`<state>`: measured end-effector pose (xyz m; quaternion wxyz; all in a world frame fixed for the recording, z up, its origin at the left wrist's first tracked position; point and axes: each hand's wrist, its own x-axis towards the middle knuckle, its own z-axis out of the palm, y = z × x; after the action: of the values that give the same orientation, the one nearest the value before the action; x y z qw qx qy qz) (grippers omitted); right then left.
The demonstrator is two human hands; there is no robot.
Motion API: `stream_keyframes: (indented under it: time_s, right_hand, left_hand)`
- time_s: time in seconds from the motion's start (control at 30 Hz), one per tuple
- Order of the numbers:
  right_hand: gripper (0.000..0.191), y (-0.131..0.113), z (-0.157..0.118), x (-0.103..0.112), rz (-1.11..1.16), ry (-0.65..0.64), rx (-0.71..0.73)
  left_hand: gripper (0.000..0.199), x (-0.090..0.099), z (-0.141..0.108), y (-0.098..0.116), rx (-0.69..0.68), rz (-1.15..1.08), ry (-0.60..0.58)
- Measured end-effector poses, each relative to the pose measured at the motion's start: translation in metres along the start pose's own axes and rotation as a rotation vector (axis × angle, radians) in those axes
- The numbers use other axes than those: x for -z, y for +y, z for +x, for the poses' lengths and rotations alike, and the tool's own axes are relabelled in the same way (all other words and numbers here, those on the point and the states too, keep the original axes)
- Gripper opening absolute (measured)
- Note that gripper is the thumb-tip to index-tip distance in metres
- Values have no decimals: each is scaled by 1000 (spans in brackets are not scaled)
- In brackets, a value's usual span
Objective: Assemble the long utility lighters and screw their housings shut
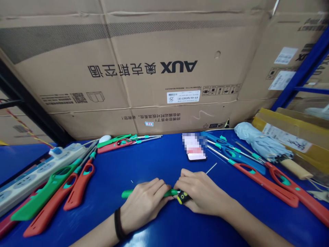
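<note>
My left hand [149,197], with a black band at its wrist, is closed round a green utility lighter [126,194]. The lighter lies roughly level, and its right end reaches my right hand [202,192]. That hand grips a screwdriver with a black and yellow handle [183,197]. The handle's butt touches or almost touches the lighter's end; fingers hide the exact contact. Beyond my right knuckles a thin metal shaft [212,168] sticks out to the upper right, in line with the handle. Both hands are close together, low over the blue table [154,156].
Red and green lighters [51,202] lie at left beside a white power strip [28,180], with more [115,145] at the back. Red and blue lighters [267,183] lie at right. A phone [196,156], a folded umbrella [262,140] and a large cardboard box [144,44] stand behind.
</note>
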<state>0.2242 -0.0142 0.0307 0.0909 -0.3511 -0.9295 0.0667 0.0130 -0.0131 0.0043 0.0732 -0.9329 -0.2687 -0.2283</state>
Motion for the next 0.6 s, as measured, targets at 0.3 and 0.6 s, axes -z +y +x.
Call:
stream_keyframes:
  time_s: [0.3, 0.6]
  right_hand:
    - [59, 15, -15, 15, 218, 93, -205]
    - [13, 17, -12, 15, 230, 22, -203]
  left_hand:
    - [19, 0, -1, 0, -38, 26, -1]
    - [21, -3, -3, -5, 9, 10, 75]
